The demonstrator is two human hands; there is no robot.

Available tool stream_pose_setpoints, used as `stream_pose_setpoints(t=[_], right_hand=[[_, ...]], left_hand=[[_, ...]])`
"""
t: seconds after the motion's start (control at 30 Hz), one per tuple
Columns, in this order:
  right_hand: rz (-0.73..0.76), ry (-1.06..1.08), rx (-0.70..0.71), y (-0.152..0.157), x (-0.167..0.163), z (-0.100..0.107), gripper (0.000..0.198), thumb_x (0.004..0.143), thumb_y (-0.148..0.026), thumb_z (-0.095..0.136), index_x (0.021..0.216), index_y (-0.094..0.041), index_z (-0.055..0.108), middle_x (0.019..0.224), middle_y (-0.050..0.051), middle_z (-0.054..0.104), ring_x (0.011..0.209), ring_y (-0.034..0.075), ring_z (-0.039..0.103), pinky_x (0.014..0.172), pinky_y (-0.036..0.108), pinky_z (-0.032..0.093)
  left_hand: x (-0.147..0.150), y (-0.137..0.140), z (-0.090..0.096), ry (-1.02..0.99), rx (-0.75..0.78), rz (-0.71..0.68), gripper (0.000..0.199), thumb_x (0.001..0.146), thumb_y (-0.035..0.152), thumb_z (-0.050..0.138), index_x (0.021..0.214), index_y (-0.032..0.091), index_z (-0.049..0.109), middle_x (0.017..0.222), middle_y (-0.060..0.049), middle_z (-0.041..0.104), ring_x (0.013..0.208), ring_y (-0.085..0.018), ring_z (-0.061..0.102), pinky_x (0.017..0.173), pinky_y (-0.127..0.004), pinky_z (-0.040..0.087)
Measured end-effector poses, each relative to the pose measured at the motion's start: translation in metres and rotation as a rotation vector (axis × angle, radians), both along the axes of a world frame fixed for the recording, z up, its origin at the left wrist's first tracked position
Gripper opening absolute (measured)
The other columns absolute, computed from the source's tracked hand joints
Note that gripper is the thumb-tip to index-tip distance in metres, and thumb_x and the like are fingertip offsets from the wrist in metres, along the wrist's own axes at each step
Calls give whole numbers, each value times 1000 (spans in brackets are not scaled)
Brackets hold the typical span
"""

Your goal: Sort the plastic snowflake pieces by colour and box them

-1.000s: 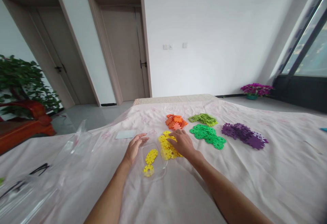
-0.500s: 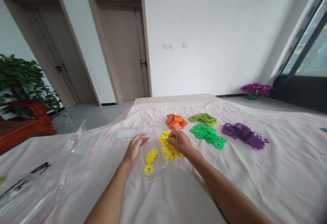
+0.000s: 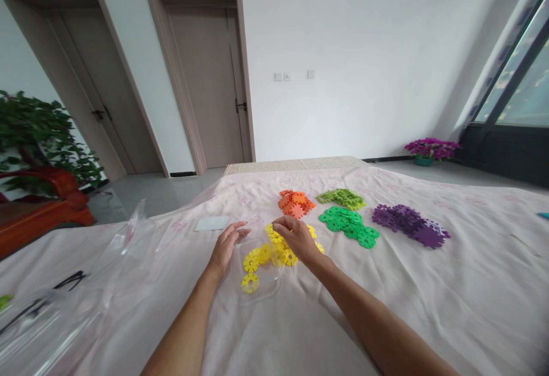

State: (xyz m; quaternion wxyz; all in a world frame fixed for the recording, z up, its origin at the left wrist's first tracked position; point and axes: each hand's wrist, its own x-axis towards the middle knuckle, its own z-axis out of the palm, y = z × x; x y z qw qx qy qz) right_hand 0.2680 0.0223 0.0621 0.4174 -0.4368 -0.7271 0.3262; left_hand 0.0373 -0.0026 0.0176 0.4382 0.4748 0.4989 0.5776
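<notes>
A clear plastic container (image 3: 268,296) stands on the cloth with several yellow slotted discs (image 3: 250,283) in it. My left hand (image 3: 227,245) rests at its left edge, fingers stretched out and holding nothing. On the container's right side lies a pile of yellow discs (image 3: 291,258). Above that pile my right hand (image 3: 300,238) hangs with bent fingers drawn together; whatever they may hold is hidden. A blurred yellow disc (image 3: 265,252) shows between the container's discs and the pile.
Orange pieces (image 3: 295,204), light green pieces (image 3: 345,198), green discs (image 3: 349,226) and purple pieces (image 3: 409,224) lie in separate piles behind and to the right. A pale flat card (image 3: 211,223) is at the left. Clear plastic packaging (image 3: 51,330) covers the near left.
My right hand has shifted slightly left over the pile. More yellow shows at the container's right side, and the pile looks rearranged. My left hand stays put.
</notes>
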Motion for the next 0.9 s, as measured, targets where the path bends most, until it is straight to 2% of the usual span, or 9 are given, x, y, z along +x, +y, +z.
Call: stream_pose_setpoints(t=[0.07, 0.13, 0.23, 0.33, 0.43, 0.63, 0.77, 0.9], right_hand=[[-93, -175, 90, 1, 10, 2, 14, 84, -27, 59, 88, -21, 71, 87, 1, 71, 81, 16, 62, 71, 27, 43], [-109, -364, 162, 0, 17, 2, 14, 80, -23, 63, 89, -23, 73, 94, 2, 71, 92, 19, 61, 77, 28, 42], [-31, -583, 208, -6, 22, 0, 20, 77, -28, 69, 95, -27, 76, 99, 3, 69, 99, 21, 57, 83, 29, 41], [48, -710, 256, -12, 22, -1, 30, 75, -34, 73, 104, -28, 75, 102, 4, 66, 100, 22, 54, 87, 31, 39], [82, -760, 296, -16, 20, 0, 32, 77, -36, 74, 108, -28, 75, 105, 5, 65, 102, 23, 52, 87, 32, 38], [132, -743, 299, -18, 16, 0, 23, 79, -32, 74, 101, -27, 75, 104, 5, 65, 102, 23, 51, 88, 34, 36], [165, -742, 297, -18, 16, -1, 33, 77, -41, 78, 106, -27, 73, 106, 6, 64, 102, 24, 50, 88, 35, 36], [169, -739, 304, -17, 17, -2, 27, 74, -35, 81, 98, -26, 74, 106, 4, 65, 103, 23, 50, 89, 34, 34]], left_hand=[[0, 0, 0, -6, 5, -7, 47, 78, 38, 57, 118, 13, 63, 106, -12, 74, 100, -23, 68, 101, -38, 44], [-1, -1, 0, -18, 5, -14, 48, 77, 38, 58, 117, 12, 64, 105, -13, 74, 100, -23, 68, 101, -39, 43], [-1, -1, 1, -51, 1, -8, 48, 76, 37, 59, 117, 12, 64, 104, -13, 75, 99, -24, 68, 101, -41, 44], [-2, -1, 2, -82, -2, 17, 49, 75, 37, 59, 116, 11, 64, 102, -13, 75, 97, -25, 69, 99, -42, 45], [-7, -1, 3, -56, -6, 49, 48, 74, 37, 58, 114, 11, 66, 101, -13, 75, 96, -25, 70, 97, -41, 47], [-26, 2, 6, 129, -22, 161, 43, 75, 32, 54, 111, 14, 68, 98, -11, 76, 91, -24, 71, 92, -41, 50], [-36, 4, 5, 205, -42, 263, 37, 66, 19, 54, 100, 18, 70, 101, -9, 75, 93, -23, 70, 88, -36, 52], [-38, 5, 5, 292, -34, 305, 37, 64, 16, 54, 97, 20, 70, 105, -8, 74, 96, -23, 69, 93, -37, 50]])
